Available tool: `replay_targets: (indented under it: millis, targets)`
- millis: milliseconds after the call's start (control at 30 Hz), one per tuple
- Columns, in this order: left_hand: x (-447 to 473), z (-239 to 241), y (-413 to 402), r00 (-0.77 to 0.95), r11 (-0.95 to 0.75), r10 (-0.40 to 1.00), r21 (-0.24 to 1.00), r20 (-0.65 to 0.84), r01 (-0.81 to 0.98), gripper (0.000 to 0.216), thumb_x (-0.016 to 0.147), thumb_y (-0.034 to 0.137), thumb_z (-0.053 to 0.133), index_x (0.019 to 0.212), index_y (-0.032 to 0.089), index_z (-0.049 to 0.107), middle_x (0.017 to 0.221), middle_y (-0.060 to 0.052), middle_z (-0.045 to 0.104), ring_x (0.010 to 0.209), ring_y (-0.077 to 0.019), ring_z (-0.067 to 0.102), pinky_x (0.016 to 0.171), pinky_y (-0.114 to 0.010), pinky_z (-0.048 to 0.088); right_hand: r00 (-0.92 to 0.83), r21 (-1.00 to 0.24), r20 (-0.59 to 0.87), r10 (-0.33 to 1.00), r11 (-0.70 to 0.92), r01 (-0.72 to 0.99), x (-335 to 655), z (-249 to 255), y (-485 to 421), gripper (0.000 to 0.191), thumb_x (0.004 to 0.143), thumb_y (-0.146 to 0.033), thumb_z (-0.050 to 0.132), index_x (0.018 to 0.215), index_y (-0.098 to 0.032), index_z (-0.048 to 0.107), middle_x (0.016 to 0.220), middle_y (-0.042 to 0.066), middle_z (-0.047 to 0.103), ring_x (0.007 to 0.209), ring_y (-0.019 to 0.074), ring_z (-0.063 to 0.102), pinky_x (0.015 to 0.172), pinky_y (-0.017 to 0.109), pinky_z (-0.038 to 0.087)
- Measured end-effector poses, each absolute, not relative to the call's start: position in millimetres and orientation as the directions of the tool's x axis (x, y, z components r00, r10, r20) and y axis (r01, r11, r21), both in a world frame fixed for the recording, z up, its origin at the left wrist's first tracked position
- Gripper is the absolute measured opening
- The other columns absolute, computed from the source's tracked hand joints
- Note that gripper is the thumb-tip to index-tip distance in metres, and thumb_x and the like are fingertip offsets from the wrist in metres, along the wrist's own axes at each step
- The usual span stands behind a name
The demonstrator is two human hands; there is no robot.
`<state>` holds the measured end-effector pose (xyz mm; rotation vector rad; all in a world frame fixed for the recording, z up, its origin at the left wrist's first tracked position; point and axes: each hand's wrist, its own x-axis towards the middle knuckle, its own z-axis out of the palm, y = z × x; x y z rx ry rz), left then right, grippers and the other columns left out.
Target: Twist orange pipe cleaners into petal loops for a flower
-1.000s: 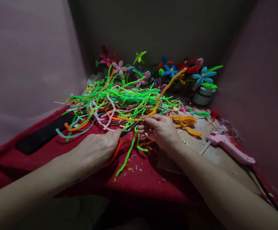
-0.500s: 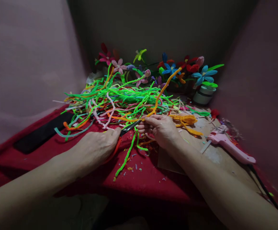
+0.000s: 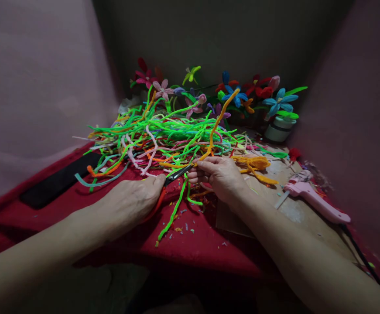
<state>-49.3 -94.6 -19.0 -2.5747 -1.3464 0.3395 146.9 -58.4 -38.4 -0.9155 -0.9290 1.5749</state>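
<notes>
Orange fuzzy pipe cleaner (image 3: 213,133) pinched in right hand (image 3: 220,176), thumb and fingers closed on it; its long end rises, bent, toward the far edge of the worktop (image 3: 190,255). Left hand (image 3: 140,194) closed round red-handled scissors (image 3: 178,173), dark blades pointing at the orange strand right beside the right fingertips; can't tell whether blades are apart. Both hands mid-worktop. Just past them, tangled pile of pipe cleaners (image 3: 179,131), mostly neon green, some pink, orange, pale blue. Green strand (image 3: 174,213) trails toward near edge, small clippings (image 3: 186,226) scattered beside it on the red cloth. Right of right hand: orange bundle (image 3: 254,165) on a brown board (image 3: 234,222). Pink glue gun (image 3: 317,201) lies farther over, near right edge, with a cable. Black flat slab (image 3: 59,181) by left edge. Far edge: row of fuzzy flowers (image 3: 163,89), pink, blue, red, yellow. Pale jar (image 3: 279,131) with dark band at far right corner.
</notes>
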Motion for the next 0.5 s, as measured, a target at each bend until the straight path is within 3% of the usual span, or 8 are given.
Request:
replay_targets:
  millis: [267, 500]
  targets:
    - [-48.2, -15.7, -97.0, 0.535, -0.552, 0.834, -0.231, -0.135, 0.801, 0.037, 0.084, 0.004, 0.028, 0.115, 0.005, 0.048, 0.091, -0.015, 0.067, 0.07, -0.0223, 0.066, 0.055, -0.03, 0.044, -0.131, -0.937, -0.122, 0.984, -0.158, -0.311, 146.0, -34.3, -62.2, 0.013, 0.079, -0.008, 0.052, 0.068, -0.011, 0.059, 0.051, 0.002, 0.063, 0.046, 0.0124, 0.063, 0.048, 0.021, 0.053]
    - [-51.9, -22.1, -96.2, 0.547, -0.564, 0.823, -0.108, -0.154, 0.818, 0.044, 0.08, 0.007, 0.031, 0.122, 0.006, 0.042, 0.072, -0.01, 0.067, 0.057, -0.0203, 0.063, 0.048, -0.027, 0.038, -0.128, -0.923, -0.134, 0.983, -0.17, -0.345, 145.4, -34.6, -63.4, 0.009, 0.08, -0.011, 0.052, 0.077, -0.011, 0.06, 0.052, 0.002, 0.063, 0.046, 0.0117, 0.063, 0.042, 0.017, 0.048]
